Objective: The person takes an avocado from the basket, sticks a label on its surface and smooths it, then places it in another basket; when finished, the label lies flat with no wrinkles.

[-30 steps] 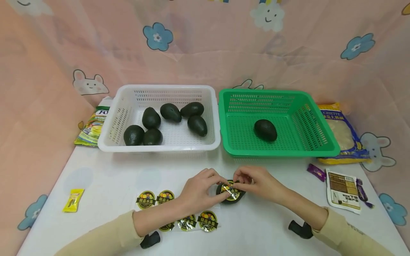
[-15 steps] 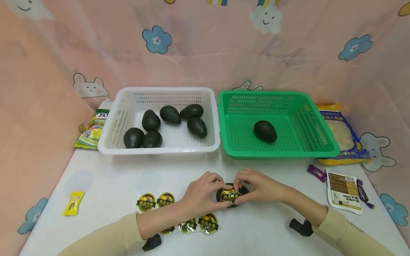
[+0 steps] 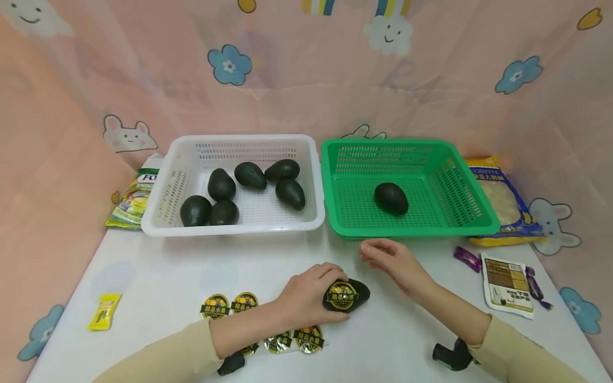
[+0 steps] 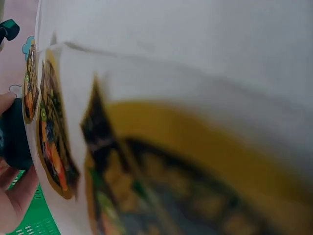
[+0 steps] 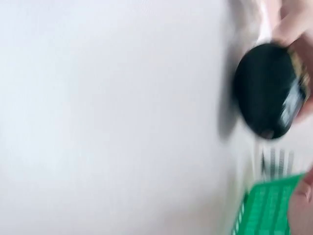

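Note:
My left hand (image 3: 308, 295) grips an avocado (image 3: 360, 294) from its left side, thumb at the near edge and fingers at the far edge. A round black and gold sticker (image 3: 342, 296) lies on top of that avocado. Away from the fruit, my right hand (image 3: 395, 261) is up near the green basket's front, its fingers loosely bent, holding nothing that shows. Beneath the left forearm lies a sheet of similar stickers (image 3: 308, 339), partly hidden by the arm. In the right wrist view the held avocado (image 5: 264, 90) appears blurred.
Behind the hands stand a white basket (image 3: 234, 231) with several avocados and a green basket (image 3: 412, 232) with one avocado (image 3: 391, 198). Food bags flank them. A yellow packet (image 3: 104, 312) lies left; a white and brown pouch (image 3: 506, 284) and purple sweets (image 3: 467, 259) lie right.
Both hands were at the sticker on the avocado; my right hand has since let go and moved up and right. The left hand stays on the avocado, and the sticker now shows fully.

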Available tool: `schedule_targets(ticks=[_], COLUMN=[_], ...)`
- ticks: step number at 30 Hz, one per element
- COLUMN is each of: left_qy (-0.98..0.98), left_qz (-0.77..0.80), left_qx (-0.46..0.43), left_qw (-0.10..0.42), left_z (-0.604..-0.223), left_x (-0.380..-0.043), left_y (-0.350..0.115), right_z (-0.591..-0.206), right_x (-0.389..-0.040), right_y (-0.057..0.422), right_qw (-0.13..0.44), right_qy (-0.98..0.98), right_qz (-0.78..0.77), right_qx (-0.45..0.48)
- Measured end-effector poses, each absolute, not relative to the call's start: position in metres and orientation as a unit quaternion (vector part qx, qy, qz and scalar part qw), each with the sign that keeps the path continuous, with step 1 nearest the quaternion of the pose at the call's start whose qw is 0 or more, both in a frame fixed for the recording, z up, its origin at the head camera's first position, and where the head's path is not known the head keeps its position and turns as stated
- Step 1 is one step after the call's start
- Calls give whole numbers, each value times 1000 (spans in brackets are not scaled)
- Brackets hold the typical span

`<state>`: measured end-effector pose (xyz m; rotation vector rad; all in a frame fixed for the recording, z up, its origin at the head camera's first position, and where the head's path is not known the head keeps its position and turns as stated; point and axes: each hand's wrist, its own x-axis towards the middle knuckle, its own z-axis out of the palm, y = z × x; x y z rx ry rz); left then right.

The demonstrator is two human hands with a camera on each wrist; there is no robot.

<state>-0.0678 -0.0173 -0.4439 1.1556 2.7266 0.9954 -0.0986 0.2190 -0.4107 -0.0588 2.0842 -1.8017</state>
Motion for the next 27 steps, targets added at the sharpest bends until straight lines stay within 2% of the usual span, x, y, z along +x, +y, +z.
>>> schedule_targets(ticks=[3,7,11,14,18,22,24,27], left_qy=[856,818,803,819,855,888,896,892], left_qz=[331,380,403,382,304,195,160,186], left_qx=[397,431,438,426,407,389,388,400], left_qw=[25,28,19,44,105,148,146,101], left_z=[-438,-406,-357,-335,-335,-347,-350,-350], left_x=[-72,-91,-136,-175,-212,-222,-218,-207], left_y=[-16,-14,-3,12,30,40,42,40], right_z=[-405,-401,-402,-405,-408,-410,-411,-410], right_x=[-99,-101,-101,-103,-104,-104,-103,-102], right_y=[219,220,222,223,222,222,223,225], right_qw=[192,178,175,178,186,187,184,175], right_qy=[638,552,537,540,551,558,560,561], right_qz=[-742,-805,-813,-811,-805,-801,-801,-802], right_qx=[75,123,141,139,120,111,110,112])
